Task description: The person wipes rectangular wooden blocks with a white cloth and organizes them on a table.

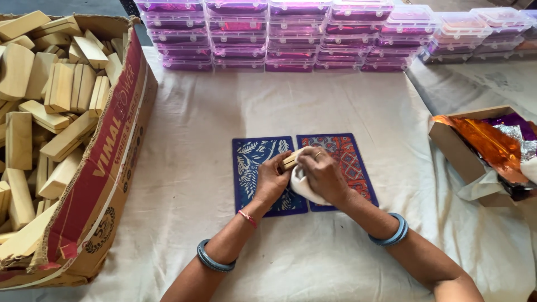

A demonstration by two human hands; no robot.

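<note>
Above two patterned mats at the table's middle, the left hand pinches a small wooden block while the right hand clutches a white cloth against it, plastic boxes stacked along the far edge.

Both forearms enter from the bottom edge and converge toward centre, wrists close together. Left hand: fingers curled inward, thumb side up, fingertips pinched closed at the top. Red thread band at the left wrist, blue-grey bangle lower on the forearm. Right hand: palm down, knuckles up, fingers bent and closed, meeting the left fingertips. Ring on one right finger. Blue bangles on the right forearm. Hands touch at the fingertips; elbows spread apart, out of view.
</note>
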